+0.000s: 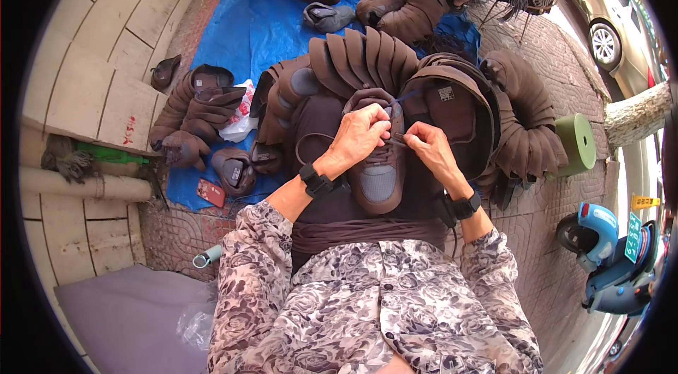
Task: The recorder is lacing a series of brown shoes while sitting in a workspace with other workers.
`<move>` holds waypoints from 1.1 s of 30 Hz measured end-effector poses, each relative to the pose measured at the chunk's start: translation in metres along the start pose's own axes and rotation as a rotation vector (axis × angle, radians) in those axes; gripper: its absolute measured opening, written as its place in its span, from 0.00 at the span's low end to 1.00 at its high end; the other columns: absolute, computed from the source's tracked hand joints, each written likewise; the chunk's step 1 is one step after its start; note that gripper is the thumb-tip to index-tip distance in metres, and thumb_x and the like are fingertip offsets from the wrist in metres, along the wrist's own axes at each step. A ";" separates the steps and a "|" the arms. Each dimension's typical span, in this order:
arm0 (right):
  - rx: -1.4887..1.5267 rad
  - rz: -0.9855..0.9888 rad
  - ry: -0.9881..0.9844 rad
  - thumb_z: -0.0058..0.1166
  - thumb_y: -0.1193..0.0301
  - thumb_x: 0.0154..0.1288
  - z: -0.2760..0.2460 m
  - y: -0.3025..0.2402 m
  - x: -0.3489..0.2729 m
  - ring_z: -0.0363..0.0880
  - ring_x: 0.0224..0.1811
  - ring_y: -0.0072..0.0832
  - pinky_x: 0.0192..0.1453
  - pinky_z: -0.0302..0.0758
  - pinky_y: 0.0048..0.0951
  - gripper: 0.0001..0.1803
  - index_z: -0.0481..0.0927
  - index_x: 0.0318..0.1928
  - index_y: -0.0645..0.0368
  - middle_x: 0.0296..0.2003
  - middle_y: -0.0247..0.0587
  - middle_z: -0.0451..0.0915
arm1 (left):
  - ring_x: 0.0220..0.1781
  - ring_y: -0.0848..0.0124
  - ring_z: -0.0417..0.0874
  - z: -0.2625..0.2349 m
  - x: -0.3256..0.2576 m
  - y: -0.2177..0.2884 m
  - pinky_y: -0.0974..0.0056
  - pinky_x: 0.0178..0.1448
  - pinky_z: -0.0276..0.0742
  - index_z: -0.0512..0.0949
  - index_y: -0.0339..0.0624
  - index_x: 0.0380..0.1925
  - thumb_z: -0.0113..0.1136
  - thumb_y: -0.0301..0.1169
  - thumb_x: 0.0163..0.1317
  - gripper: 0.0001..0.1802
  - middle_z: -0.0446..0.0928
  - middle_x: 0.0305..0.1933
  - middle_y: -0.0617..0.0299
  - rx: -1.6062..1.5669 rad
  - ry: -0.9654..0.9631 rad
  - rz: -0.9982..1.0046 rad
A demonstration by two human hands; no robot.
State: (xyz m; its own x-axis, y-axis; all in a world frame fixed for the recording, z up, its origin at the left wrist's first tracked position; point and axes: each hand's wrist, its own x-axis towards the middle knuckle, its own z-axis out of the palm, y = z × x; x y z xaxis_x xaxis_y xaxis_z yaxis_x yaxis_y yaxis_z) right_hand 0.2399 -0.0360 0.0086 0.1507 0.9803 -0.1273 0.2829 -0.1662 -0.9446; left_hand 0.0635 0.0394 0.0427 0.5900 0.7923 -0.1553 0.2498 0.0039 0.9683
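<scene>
A brown shoe upper with a grey mesh toe lies over my lap, its toe toward me. Above its upper part my left hand is closed, thumb and fingers pinching a thin dark shoelace that loops out beside it. My right hand is closed at the right edge of the eyelets, fingertips pinched on what looks like the same lace; the tip itself is hidden. Across my lap lies a bundle of dark laces. Just beyond my hands curves a row of nested brown uppers.
More stacked uppers stand at the right beside a green roll. A blue tarp carries further uppers and a red phone-like object. A tiled wall bounds the left; a blue scooter stands right. Another person sits at the far end.
</scene>
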 end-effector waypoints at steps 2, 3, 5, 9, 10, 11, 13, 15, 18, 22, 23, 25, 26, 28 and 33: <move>0.024 0.006 0.013 0.52 0.71 0.57 0.001 0.000 -0.001 0.68 0.22 0.16 0.27 0.65 0.22 0.08 0.77 0.29 0.65 0.18 0.31 0.73 | 0.34 0.76 0.80 0.000 0.000 -0.004 0.71 0.37 0.78 0.75 0.34 0.35 0.52 0.26 0.63 0.06 0.78 0.36 0.58 -0.090 -0.008 0.019; 0.046 0.012 0.025 0.53 0.71 0.57 0.002 0.000 0.000 0.67 0.22 0.16 0.27 0.64 0.22 0.08 0.77 0.28 0.65 0.18 0.31 0.73 | 0.34 0.76 0.80 0.000 0.001 -0.005 0.71 0.37 0.78 0.75 0.34 0.35 0.52 0.26 0.63 0.06 0.78 0.36 0.58 -0.087 -0.007 0.021; 0.034 0.006 0.023 0.53 0.71 0.57 0.001 0.002 0.000 0.67 0.22 0.15 0.26 0.64 0.22 0.08 0.77 0.28 0.65 0.18 0.31 0.72 | 0.35 0.77 0.80 0.001 0.002 -0.007 0.72 0.37 0.78 0.75 0.35 0.35 0.52 0.26 0.63 0.06 0.78 0.36 0.60 -0.131 -0.037 0.009; -0.062 -0.064 0.043 0.55 0.71 0.57 0.002 -0.004 -0.004 0.68 0.21 0.16 0.25 0.64 0.24 0.08 0.76 0.28 0.64 0.17 0.31 0.73 | 0.35 0.77 0.80 0.004 0.004 -0.010 0.72 0.37 0.78 0.75 0.35 0.35 0.53 0.26 0.63 0.06 0.78 0.36 0.60 -0.182 -0.057 0.013; -0.062 -0.064 0.043 0.55 0.71 0.57 0.003 -0.004 -0.002 0.68 0.21 0.16 0.25 0.64 0.24 0.08 0.76 0.28 0.64 0.17 0.31 0.73 | 0.35 0.78 0.80 0.006 0.004 -0.007 0.73 0.37 0.78 0.75 0.35 0.35 0.53 0.26 0.63 0.06 0.78 0.36 0.61 -0.166 -0.074 0.022; -0.199 -0.195 0.070 0.55 0.72 0.57 0.005 -0.005 0.003 0.69 0.20 0.17 0.24 0.65 0.26 0.07 0.76 0.28 0.64 0.17 0.31 0.73 | 0.35 0.78 0.80 0.007 0.003 -0.005 0.73 0.37 0.78 0.75 0.34 0.35 0.54 0.26 0.63 0.05 0.78 0.37 0.61 -0.151 -0.090 0.031; -0.283 -0.297 0.027 0.56 0.73 0.58 0.004 -0.008 0.008 0.73 0.20 0.19 0.24 0.69 0.28 0.05 0.77 0.30 0.64 0.18 0.34 0.76 | 0.33 0.79 0.80 0.006 0.003 -0.010 0.74 0.35 0.78 0.76 0.34 0.35 0.54 0.26 0.62 0.06 0.79 0.35 0.61 -0.142 -0.061 0.059; -0.095 -0.114 -0.033 0.57 0.74 0.58 0.000 -0.012 0.005 0.74 0.21 0.19 0.25 0.71 0.27 0.06 0.77 0.31 0.64 0.18 0.36 0.76 | 0.31 0.79 0.80 0.002 -0.001 -0.009 0.74 0.34 0.77 0.77 0.34 0.35 0.55 0.26 0.62 0.06 0.79 0.32 0.62 -0.134 -0.026 0.089; -0.132 -0.074 0.068 0.63 0.75 0.52 -0.003 -0.020 0.004 0.78 0.28 0.25 0.32 0.75 0.26 0.09 0.78 0.34 0.63 0.23 0.40 0.79 | 0.20 0.82 0.75 -0.013 -0.024 -0.008 0.76 0.25 0.70 0.81 0.35 0.31 0.58 0.26 0.59 0.05 0.77 0.20 0.65 -0.025 0.344 0.162; -0.474 -0.683 0.116 0.64 0.77 0.43 0.007 -0.053 0.005 0.70 0.53 0.43 0.55 0.70 0.37 0.16 0.78 0.36 0.61 0.46 0.46 0.74 | 0.23 0.72 0.79 -0.040 -0.044 -0.032 0.68 0.30 0.73 0.81 0.36 0.28 0.61 0.27 0.53 0.06 0.79 0.23 0.56 0.158 0.362 -0.001; -0.460 -0.721 0.061 0.64 0.77 0.43 0.017 -0.056 0.008 0.69 0.55 0.44 0.57 0.69 0.37 0.16 0.78 0.36 0.61 0.48 0.47 0.73 | 0.24 0.71 0.80 -0.040 -0.046 -0.034 0.67 0.31 0.74 0.81 0.36 0.27 0.61 0.28 0.52 0.06 0.79 0.23 0.55 0.190 0.310 -0.001; -0.486 -0.782 -0.058 0.64 0.77 0.43 0.030 -0.057 0.015 0.65 0.59 0.46 0.61 0.65 0.38 0.17 0.78 0.37 0.63 0.53 0.50 0.69 | 0.25 0.67 0.80 -0.039 -0.044 -0.035 0.65 0.33 0.74 0.81 0.35 0.26 0.61 0.29 0.50 0.07 0.79 0.23 0.54 0.250 0.215 0.008; -0.490 -0.765 -0.090 0.64 0.77 0.43 0.036 -0.054 0.017 0.64 0.60 0.47 0.61 0.65 0.39 0.18 0.78 0.38 0.63 0.54 0.50 0.68 | 0.25 0.67 0.80 -0.038 -0.043 -0.036 0.65 0.33 0.74 0.81 0.35 0.26 0.61 0.29 0.50 0.07 0.79 0.23 0.54 0.248 0.216 0.010; -0.528 -0.721 -0.107 0.63 0.77 0.42 0.043 -0.047 0.019 0.62 0.61 0.47 0.62 0.65 0.39 0.18 0.78 0.39 0.64 0.55 0.51 0.67 | 0.20 0.78 0.75 -0.039 -0.044 -0.040 0.70 0.26 0.70 0.80 0.34 0.28 0.60 0.28 0.54 0.07 0.76 0.19 0.62 0.296 0.217 0.025; -0.540 -0.725 -0.120 0.63 0.77 0.41 0.045 -0.043 0.018 0.61 0.61 0.48 0.62 0.65 0.40 0.20 0.79 0.40 0.62 0.56 0.50 0.67 | 0.22 0.74 0.77 -0.036 -0.045 -0.041 0.67 0.29 0.72 0.79 0.34 0.26 0.60 0.28 0.52 0.07 0.76 0.20 0.57 0.369 0.263 0.076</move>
State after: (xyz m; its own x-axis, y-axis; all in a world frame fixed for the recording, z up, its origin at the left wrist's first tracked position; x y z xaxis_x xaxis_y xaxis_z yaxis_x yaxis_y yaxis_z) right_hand 0.1876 -0.0062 0.0331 -0.3278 0.8633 0.3837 0.6797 0.4976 -0.5389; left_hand -0.0008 0.0259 0.0165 0.4143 0.9100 0.0141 0.4980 -0.2396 0.8335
